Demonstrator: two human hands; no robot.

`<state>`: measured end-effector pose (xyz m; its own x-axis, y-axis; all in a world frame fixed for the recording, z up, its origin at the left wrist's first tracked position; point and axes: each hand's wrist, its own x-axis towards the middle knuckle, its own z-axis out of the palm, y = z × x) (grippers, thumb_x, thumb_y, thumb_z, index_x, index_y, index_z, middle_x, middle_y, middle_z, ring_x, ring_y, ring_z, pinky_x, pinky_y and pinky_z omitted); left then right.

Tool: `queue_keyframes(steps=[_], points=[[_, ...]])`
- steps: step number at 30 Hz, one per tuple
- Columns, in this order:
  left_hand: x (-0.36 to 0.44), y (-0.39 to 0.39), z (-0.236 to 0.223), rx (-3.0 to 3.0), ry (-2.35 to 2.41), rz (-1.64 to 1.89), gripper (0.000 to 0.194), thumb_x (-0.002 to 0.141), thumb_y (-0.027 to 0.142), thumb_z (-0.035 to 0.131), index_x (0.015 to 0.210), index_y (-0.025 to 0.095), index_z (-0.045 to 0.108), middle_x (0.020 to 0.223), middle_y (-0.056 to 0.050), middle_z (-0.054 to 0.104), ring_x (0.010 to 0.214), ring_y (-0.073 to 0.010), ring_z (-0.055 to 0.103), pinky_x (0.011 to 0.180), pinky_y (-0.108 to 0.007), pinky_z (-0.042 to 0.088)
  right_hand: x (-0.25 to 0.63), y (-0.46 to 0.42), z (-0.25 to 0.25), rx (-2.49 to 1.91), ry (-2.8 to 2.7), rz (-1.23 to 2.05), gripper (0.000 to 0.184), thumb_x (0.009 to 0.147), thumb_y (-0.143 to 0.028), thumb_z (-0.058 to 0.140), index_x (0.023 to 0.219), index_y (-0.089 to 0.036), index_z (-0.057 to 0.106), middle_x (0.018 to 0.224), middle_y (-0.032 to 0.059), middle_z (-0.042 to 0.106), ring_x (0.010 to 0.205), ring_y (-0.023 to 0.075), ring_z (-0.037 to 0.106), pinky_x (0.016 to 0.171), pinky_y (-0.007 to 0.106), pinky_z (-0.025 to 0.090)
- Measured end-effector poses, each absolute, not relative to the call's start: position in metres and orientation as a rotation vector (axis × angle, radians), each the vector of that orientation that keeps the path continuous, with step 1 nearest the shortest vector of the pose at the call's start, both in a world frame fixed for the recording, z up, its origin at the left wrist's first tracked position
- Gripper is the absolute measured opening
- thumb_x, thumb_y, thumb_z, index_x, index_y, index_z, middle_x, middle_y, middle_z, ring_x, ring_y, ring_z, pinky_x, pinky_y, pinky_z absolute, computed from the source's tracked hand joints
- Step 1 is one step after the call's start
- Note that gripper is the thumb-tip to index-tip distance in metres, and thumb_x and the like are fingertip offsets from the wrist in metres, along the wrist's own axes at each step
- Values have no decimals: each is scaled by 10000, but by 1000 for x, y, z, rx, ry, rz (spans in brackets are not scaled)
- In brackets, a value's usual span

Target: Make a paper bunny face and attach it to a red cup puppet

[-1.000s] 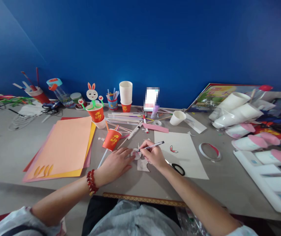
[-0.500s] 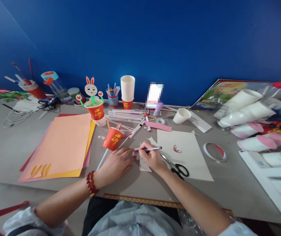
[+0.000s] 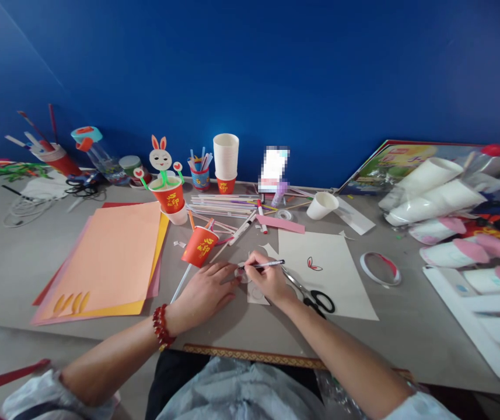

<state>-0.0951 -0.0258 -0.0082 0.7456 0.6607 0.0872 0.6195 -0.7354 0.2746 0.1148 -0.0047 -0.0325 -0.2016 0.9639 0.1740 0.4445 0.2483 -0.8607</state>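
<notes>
My right hand (image 3: pixel 269 277) is closed around a slim pen (image 3: pixel 275 263), its tip on a small round piece of white paper (image 3: pixel 241 275). My left hand (image 3: pixel 208 290) lies flat with fingers stretched out, the fingertips at the left edge of that round piece. Below the right hand is a small paper scrap (image 3: pixel 256 294) with a faint circle drawn on it. Black-handled scissors (image 3: pixel 317 300) rest partly on a white sheet (image 3: pixel 346 280), beside a small drawing of two red-centred ear shapes (image 3: pixel 314 265). A red paper cup (image 3: pixel 199 245) stands tilted just beyond my left hand.
A stack of coloured paper (image 3: pixel 109 251) lies at left. Behind are a rabbit figure (image 3: pixel 160 160) in a red cup, stacked white cups (image 3: pixel 226 156), straws (image 3: pixel 223 205) and a white cup (image 3: pixel 322 205). A tape roll (image 3: pixel 380 269) and bagged cups (image 3: pixel 433 198) are at right.
The pen has shifted slightly over the round paper piece, its tip now nearer the piece's upper left. The left hand stays in place; the whole view has moved a little.
</notes>
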Motion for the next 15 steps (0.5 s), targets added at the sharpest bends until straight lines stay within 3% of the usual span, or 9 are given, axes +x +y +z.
queue_keyframes(steps=[15], points=[[-95,-26,-6,2754,1026,195,339,981,309,500,1301,236,584,1417,-95,526,1299,-287,495,1064,-470,464,114,-5,-34,-1310,-1753,911,106,817,-221,515,718,-225,553,632,-27,576,590,137,487,555,226,349]])
